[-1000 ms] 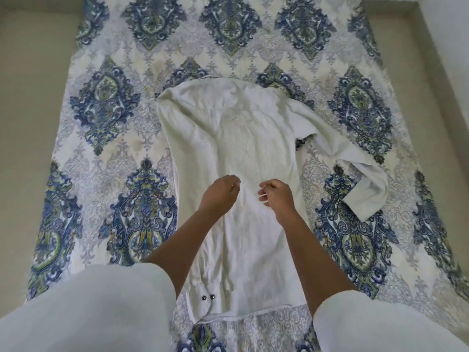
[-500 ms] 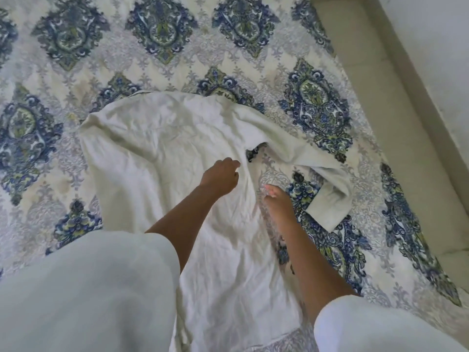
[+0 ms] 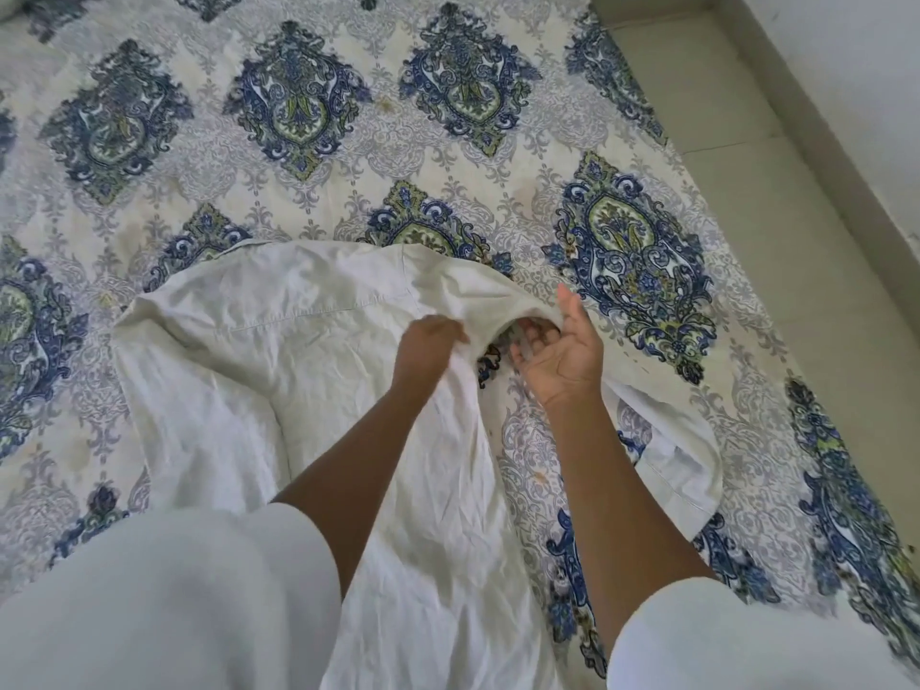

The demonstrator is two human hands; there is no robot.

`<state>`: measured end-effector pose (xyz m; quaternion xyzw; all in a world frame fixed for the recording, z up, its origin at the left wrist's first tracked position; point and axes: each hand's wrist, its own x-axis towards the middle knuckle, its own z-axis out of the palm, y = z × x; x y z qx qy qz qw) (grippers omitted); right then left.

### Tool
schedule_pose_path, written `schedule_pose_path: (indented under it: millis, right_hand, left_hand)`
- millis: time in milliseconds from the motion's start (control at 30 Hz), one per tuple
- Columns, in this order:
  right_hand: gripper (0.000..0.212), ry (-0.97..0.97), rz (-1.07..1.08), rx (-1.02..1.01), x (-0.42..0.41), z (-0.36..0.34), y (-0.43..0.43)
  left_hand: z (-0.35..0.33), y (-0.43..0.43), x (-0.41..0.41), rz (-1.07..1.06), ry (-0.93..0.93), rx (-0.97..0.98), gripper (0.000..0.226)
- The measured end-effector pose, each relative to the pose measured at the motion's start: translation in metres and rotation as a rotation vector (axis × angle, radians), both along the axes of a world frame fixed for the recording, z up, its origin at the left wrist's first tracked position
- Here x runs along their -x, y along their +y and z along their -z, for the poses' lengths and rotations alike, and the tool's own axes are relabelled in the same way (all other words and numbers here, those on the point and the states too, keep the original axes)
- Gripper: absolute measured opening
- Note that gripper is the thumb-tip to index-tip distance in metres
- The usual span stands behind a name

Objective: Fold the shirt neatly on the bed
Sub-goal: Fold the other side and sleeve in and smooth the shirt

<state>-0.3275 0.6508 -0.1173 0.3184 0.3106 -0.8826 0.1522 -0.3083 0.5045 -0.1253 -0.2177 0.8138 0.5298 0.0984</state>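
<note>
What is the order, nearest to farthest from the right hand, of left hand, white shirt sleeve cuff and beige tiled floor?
1. Left hand, just left.
2. White shirt sleeve cuff, lower right.
3. Beige tiled floor, upper right.

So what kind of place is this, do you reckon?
Most likely a bedroom in a home: a blue-and-cream patterned bedsheet covers a wide flat surface, a white shirt is spread on it for folding, and a plain tiled floor meets a wall on the right.
</note>
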Motion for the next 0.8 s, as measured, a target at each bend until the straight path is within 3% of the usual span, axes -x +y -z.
schedule_pose_path:
  millis: [67,100,333,433,500,567,700,800]
  right_hand:
    - [0.031,-0.013,0.051,0.019,0.005,-0.003,-0.002]
    - [0.024,-0.033,0.068,0.01,0.008,-0.004,-0.004]
    - [0.031,-0.173,0.182,-0.16,0.018,0.02,0.002]
    - [0.022,-0.185,0.103,-0.209,0.016,0.025,-0.002]
    - [0.035,-0.159,0.005,-0.234,0.017,0.022,-0.007]
    - [0.043,-0.144,-0.046,-0.225,0.023,0.02,-0.008]
    - [0.034,-0.058,-0.045,-0.225,0.024,0.008,-0.01]
    - [0.038,0.11,-0.164,-0.404,0.008,-0.008,-0.019]
  left_hand:
    - [-0.004,-0.016,0.015,-0.258,0.046,-0.185,0.018]
    - [-0.002,-0.025,0.026,-0.237,0.036,-0.105,0.019]
    - [0.033,-0.06,0.077,0.448,-0.216,0.518,0.06]
    - [0.043,-0.064,0.085,0.613,-0.325,0.699,0.07]
    - [0.043,-0.065,0.09,0.669,-0.357,0.756,0.069]
    - [0.037,-0.066,0.093,0.602,-0.285,0.713,0.06]
    - [0.009,-0.051,0.082,0.165,0.128,0.306,0.037]
    - [-0.016,-0.042,0.072,0.018,0.073,-0.004,0.032]
